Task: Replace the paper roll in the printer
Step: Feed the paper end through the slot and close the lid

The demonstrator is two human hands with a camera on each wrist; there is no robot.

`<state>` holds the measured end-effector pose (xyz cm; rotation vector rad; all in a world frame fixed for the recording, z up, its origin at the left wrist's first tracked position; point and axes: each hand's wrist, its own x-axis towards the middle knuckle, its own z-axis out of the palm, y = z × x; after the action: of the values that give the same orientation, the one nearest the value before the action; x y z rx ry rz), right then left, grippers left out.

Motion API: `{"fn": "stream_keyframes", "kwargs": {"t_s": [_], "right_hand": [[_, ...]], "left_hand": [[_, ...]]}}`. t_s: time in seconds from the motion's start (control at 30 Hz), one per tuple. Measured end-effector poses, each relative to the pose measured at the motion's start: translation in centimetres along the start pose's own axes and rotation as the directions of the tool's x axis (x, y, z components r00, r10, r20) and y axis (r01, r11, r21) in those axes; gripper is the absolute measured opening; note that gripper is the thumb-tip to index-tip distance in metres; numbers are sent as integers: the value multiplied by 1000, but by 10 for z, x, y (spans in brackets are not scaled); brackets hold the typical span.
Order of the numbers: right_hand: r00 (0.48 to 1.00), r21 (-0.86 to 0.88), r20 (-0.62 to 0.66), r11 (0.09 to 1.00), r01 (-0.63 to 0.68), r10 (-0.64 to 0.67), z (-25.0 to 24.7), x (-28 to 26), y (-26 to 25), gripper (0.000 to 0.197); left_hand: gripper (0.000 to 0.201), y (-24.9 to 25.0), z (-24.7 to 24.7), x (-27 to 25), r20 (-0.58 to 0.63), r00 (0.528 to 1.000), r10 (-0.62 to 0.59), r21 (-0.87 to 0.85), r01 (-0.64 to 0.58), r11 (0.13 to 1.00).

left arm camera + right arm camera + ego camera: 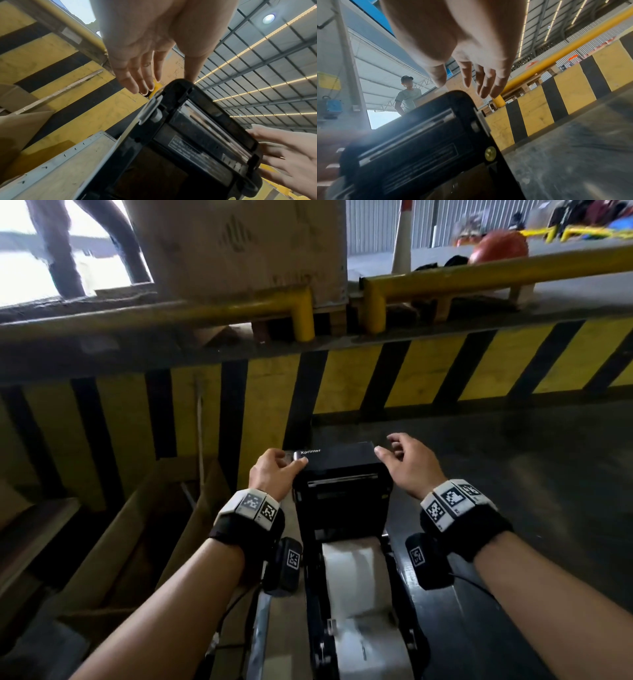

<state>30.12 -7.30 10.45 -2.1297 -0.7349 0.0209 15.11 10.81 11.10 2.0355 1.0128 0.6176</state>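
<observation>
A black Xprinter printer (339, 484) stands in front of me with its lid (337, 453) raised upright. A white paper roll (352, 573) lies in the open bay nearest me. My left hand (287, 460) is at the lid's top left corner, its thumb touching the front edge by the logo. The left wrist view shows this hand (164, 83) with straight fingers beside the lid (197, 135). My right hand (388, 446) hovers at the top right corner, fingers loosely spread and holding nothing. It appears above the lid (419, 142) in the right wrist view (462, 88).
A yellow-and-black striped barrier (411, 371) runs behind the printer, topped by a yellow rail (479, 275) and a large cardboard box (239, 248). Open cardboard flaps (137, 525) lie to the left. A dark surface (513, 474) stretches right. A person (407, 94) stands beyond.
</observation>
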Motion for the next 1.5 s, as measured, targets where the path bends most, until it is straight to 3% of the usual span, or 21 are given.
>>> {"fn": "stream_keyframes", "kwargs": {"t_s": [0.13,0.3,0.5,0.83,1.0,1.17,1.3,1.4,1.5], "right_hand": [[993,27,105,998,-59,55,13,1,4,47],[995,65,98,998,-23,17,13,-16,2,47],[996,129,78,991,22,-32,-4,-65,11,50],[991,163,97,984,77,-93,-15,-183,54,57],[990,133,134,991,22,-40,-3,-217,76,63],[989,69,145,998,-7,-3,7,-233,91,65],[959,72,277,994,-87,64,7,-219,86,85],[937,143,344,983,-114,59,13,-214,80,77],[927,130,371,986,-102,47,17,-219,87,85]], "left_hand": [[45,-9,9,5,42,999,-14,-51,16,999],[39,-7,4,-10,43,999,14,-64,-11,998],[47,-14,-5,-69,52,993,109,-90,-104,990],[54,-68,-10,-169,306,940,152,-163,-106,981],[61,-97,4,-189,374,913,164,-70,-149,986],[74,-113,13,-195,434,884,172,-45,-169,985],[81,-104,18,-193,426,883,194,-105,-165,981],[88,-104,25,-192,416,890,187,-144,-138,980],[97,-119,33,-196,434,876,211,-177,-147,973]]}}
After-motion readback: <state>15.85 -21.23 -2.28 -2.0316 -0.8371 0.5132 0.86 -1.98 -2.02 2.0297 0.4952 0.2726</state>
